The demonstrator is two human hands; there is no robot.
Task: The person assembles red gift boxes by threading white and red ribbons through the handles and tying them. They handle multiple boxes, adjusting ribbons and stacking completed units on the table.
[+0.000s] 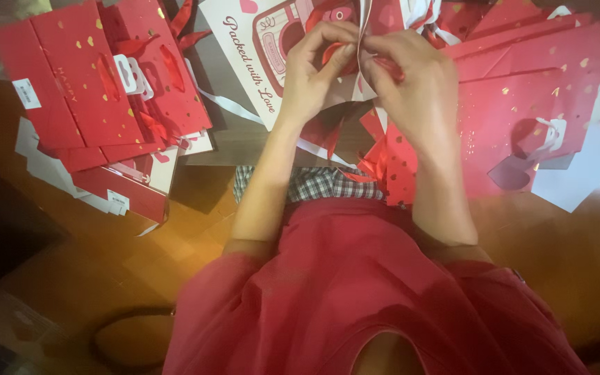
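The brown wooden surface [196, 222] is crowded with flat gift bags, and the person in red bends over the middle of it. Both hands are pinched shut on a thin red satin ribbon [333, 52]: the left hand [312, 69] nips it between thumb and forefinger, the right hand [411, 83] closes on it just beside, fingertips almost touching. The ribbon sits right inside the grip, held up against the top edge of a white paper bag with a pink printed picture [272, 42]. Pulled too hard, I judge, the slippery ribbon could slide free or tear the paper where it passes through. To the left lies a stack of flat red paper bags with gold hearts [78, 83]; to the right, a spread of the same red bags [536, 97].
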